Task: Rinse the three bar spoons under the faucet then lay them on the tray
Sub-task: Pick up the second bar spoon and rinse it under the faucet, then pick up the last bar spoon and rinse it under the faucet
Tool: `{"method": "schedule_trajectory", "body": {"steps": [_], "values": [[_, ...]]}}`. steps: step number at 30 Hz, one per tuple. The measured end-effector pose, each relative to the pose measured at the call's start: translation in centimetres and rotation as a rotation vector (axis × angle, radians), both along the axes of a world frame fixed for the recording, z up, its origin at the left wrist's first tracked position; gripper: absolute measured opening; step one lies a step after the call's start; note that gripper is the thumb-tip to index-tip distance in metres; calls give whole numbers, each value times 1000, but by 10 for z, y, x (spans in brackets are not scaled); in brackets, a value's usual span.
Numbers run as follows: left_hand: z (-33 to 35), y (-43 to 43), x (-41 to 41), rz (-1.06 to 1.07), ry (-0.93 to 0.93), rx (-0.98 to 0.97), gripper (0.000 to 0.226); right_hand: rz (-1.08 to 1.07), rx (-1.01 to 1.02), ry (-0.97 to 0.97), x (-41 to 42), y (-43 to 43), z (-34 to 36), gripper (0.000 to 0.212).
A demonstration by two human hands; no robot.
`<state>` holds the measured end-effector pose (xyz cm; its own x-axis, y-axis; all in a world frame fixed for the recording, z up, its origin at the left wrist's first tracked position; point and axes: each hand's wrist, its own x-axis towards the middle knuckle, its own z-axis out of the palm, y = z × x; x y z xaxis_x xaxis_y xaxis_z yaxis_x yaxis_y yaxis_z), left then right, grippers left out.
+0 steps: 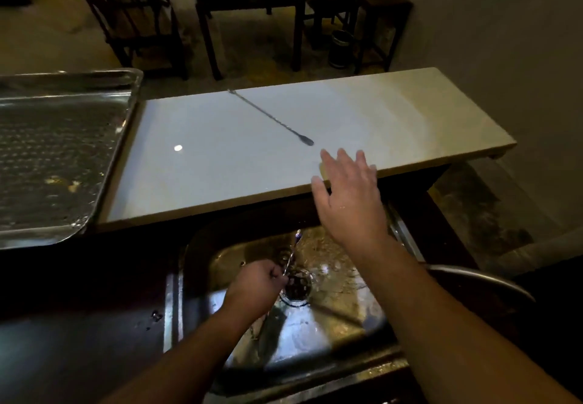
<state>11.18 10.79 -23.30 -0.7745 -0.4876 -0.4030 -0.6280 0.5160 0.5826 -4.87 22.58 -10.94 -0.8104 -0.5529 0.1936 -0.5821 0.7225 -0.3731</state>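
One long twisted bar spoon lies diagonally on the pale counter slab, bowl end toward me. My right hand hovers open over the slab's near edge, fingers spread, just short of that spoon's bowl. Down in the steel sink, my left hand is closed around another bar spoon, whose upper end sticks up above the drain. A metal tray sits at the left, with no spoons visible on it. I cannot make out a third spoon or the faucet.
The sink drain is right beside my left hand. A dark wet counter surrounds the sink. A metal bowl rim shows at the right. Dark wooden chairs and a table stand beyond the slab.
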Motion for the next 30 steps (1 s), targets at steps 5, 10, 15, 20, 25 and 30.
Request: {"method": "schedule_trajectory", "body": {"steps": [5,10,15,20,25,30], "values": [[-47,-19,19,168,-126,14,24,-72,172,100,-7,-19,-21,64],[-100,-32,36,349,-283,2,26,-64,133,122,-8,-20,-31,65],[-139,-37,45,353,-373,53,35,-25,93,112,-12,-19,-32,64],[-147,-46,39,385,-495,11,32,-24,32,125,-15,-20,-39,59],[-130,-50,38,465,-393,65,32,-15,26,110,-16,-19,-46,58],[-74,-31,26,431,-115,-32,38,-34,125,81,-7,-24,-37,64]]}}
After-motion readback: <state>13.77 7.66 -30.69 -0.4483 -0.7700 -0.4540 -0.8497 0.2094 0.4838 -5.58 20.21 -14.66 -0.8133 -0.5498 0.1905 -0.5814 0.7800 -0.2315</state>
